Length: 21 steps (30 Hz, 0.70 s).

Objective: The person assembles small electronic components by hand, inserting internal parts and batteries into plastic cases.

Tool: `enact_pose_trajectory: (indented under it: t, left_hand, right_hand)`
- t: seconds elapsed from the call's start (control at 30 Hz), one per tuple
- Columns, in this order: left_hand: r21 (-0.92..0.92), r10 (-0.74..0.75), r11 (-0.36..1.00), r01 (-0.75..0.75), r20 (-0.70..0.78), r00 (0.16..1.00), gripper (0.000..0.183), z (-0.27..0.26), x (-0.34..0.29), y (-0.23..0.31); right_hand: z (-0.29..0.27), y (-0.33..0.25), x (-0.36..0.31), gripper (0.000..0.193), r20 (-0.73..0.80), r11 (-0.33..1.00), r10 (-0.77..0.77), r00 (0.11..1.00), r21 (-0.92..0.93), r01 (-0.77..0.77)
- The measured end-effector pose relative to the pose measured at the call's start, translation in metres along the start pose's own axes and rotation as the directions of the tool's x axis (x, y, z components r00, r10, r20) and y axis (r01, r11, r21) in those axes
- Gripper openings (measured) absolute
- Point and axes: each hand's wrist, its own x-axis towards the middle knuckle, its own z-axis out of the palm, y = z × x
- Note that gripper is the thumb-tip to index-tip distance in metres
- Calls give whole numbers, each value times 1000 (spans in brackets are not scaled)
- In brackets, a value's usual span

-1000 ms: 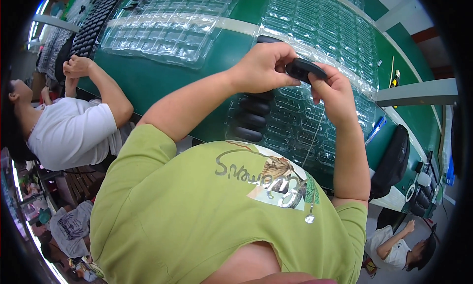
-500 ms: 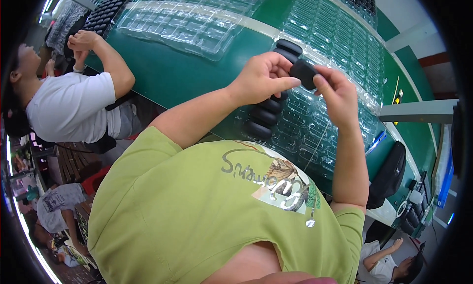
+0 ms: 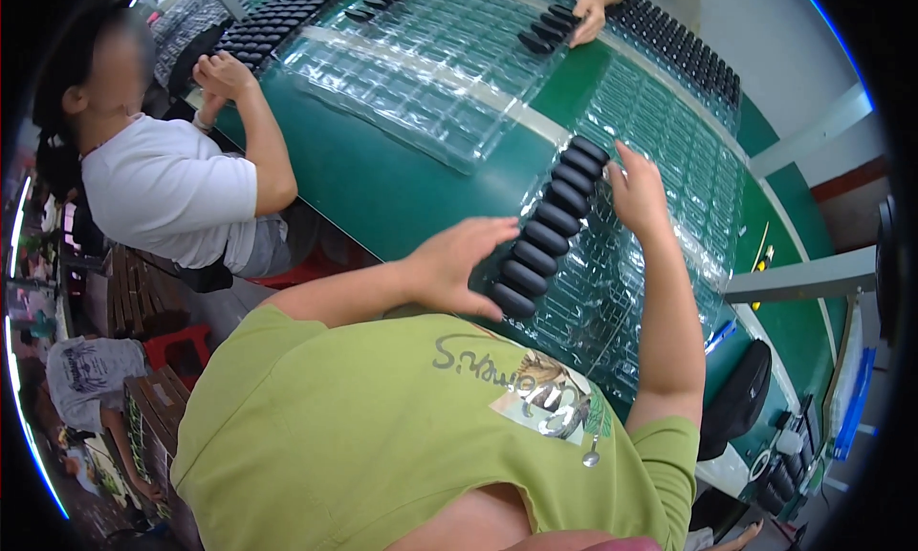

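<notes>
Parted since the earlier view, the left hand [image 3: 457,267] and right hand [image 3: 639,193] no longer pinch one of the black pieces [image 3: 546,238], which lie in a row on the clear tray [image 3: 598,283]. Both hands are open and hold nothing, beside its near and far ends. Beyond, a co-worker's hand [image 3: 590,21] has appeared.
</notes>
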Motion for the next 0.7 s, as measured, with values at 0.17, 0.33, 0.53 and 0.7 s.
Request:
enact_pose_trajectory:
  t: [0.17,0.33,0.53,0.7]
  left_hand:
    - [36,-5,999,4,33,999,102,14,-16,0]
    - [4,37,999,-37,-8,999,98,20,-18,-4]
    - [25,22,999,-22,8,1000,91,13,-8,-6]
    - [74,-46,996,54,-103,994,79,12,-12,-13]
  right_hand:
    - [-70,31,-108,38,-39,970,87,995,-226,-93]
    - [-101,57,-217,49,-109,794,454,884,-401,-457]
    - [-85,69,-239,48,-209,774,528,823,-280,-568]
    - [-78,77,-222,44,-232,820,545,806,-53,-570]
